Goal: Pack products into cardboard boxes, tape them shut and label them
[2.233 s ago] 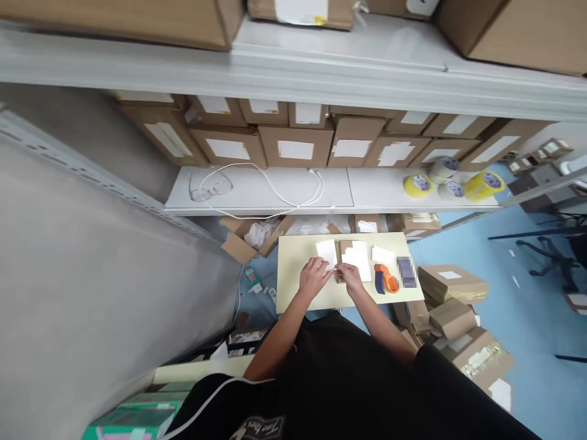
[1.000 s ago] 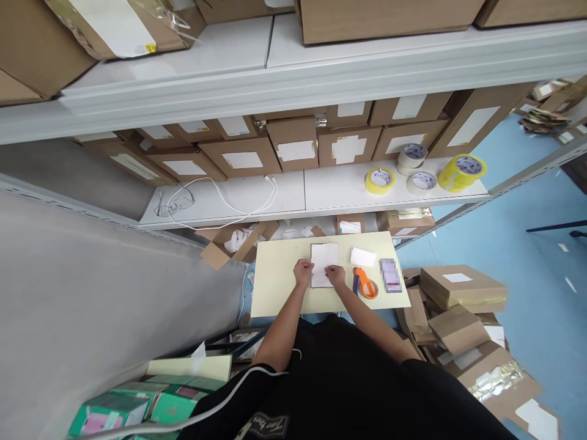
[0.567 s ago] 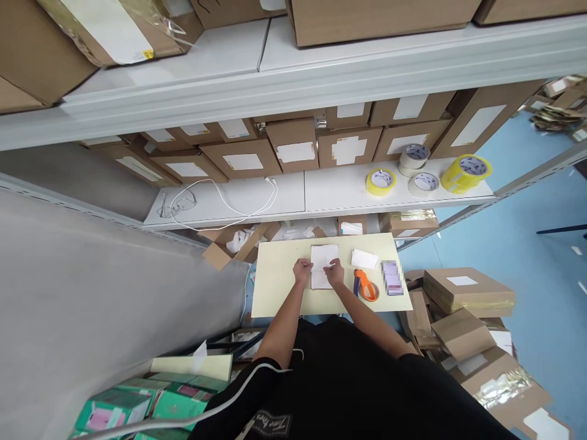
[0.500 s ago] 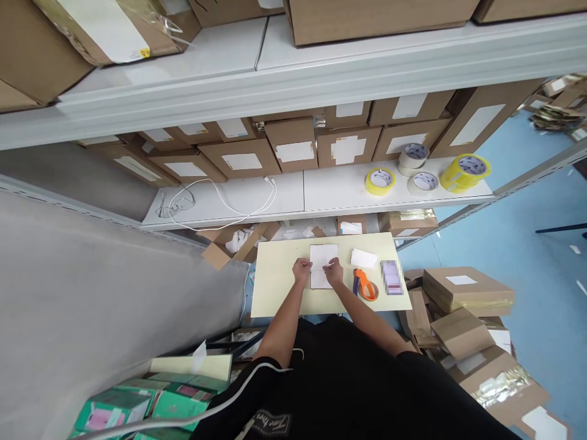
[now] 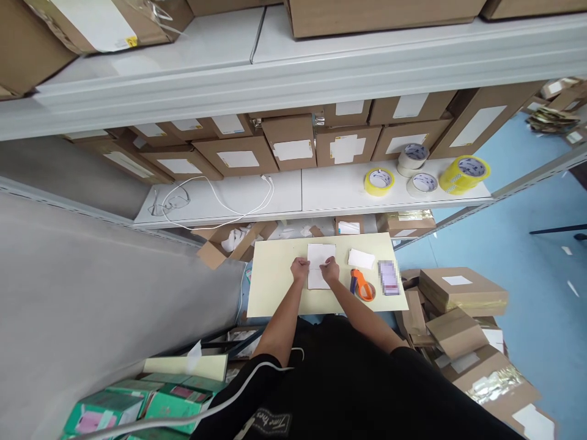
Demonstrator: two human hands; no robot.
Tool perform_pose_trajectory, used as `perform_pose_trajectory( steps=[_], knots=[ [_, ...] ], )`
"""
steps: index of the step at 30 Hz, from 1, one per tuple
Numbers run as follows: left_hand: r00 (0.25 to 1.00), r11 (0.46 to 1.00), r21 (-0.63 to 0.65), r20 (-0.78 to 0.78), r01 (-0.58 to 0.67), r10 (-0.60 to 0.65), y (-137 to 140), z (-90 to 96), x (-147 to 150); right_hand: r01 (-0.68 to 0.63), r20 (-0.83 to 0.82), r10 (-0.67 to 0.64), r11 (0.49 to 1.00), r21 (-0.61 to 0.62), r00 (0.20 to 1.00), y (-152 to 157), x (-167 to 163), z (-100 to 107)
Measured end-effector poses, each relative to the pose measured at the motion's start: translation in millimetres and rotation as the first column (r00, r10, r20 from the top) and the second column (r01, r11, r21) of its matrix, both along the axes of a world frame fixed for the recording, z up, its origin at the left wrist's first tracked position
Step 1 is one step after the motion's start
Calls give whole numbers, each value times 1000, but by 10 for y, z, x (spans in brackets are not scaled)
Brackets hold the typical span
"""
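A white paper piece (image 5: pixel 321 279), with a line across its middle, lies on the pale yellow table board (image 5: pixel 275 287). It looks like an open booklet or a folded sheet; I cannot tell which. My left hand (image 5: pixel 300 269) pinches its left edge near that line. On the right side, the closed fingers of my right hand (image 5: pixel 329 271) grip the same paper piece. Right of my hands lie a small stack of white slips (image 5: pixel 361 258), an orange tape dispenser (image 5: pixel 362 282) with a roll in it, and a blurred purple-white packet (image 5: pixel 389 278).
Beyond the board, a shelf (image 5: pixel 330 189) carries labelled cartons (image 5: pixel 247 154), yellow tape rolls (image 5: pixel 378 181) and a white cable (image 5: pixel 229 211). An open carton (image 5: pixel 215 250) sits below. Cartons (image 5: pixel 463 290) are piled at right, green boxes (image 5: pixel 174 406) at lower left. A wall (image 5: pixel 114 281) borders the left.
The view has shifted slightly, so most things sit a little further left. Both hands stay on the white paper piece, nearly unchanged.
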State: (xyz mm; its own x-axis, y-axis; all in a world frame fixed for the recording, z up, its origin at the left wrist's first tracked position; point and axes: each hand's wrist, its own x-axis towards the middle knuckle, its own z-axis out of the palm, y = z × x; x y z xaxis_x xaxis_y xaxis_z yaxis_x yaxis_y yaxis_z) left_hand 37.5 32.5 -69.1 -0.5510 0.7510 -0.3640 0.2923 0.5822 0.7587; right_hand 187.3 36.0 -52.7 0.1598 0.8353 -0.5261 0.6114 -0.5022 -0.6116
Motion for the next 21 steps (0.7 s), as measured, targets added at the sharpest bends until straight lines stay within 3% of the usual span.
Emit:
perform_pose_trajectory(
  steps=[11,13,15,18,21],
  knots=[
    [993,993,-110,-110,35,-47,-60,85,24,-125,98,134,988,-93,986,133,23,113],
    [982,980,-185,-162,66,-97,-76,117,-36,-145,110,156,984,-105,982,138,69,118],
    [948,957,-227,-222,179,-230,-58,156,-63,-180,139,195,977,-116,971,130,96,125],
    [802,866,-180,-326,467,-500,56,188,4,-239,201,260,963,-122,945,76,81,144],
    [622,692,-165,-329,703,-711,226,154,115,-248,219,261,965,-89,940,-49,68,155]
  ],
)
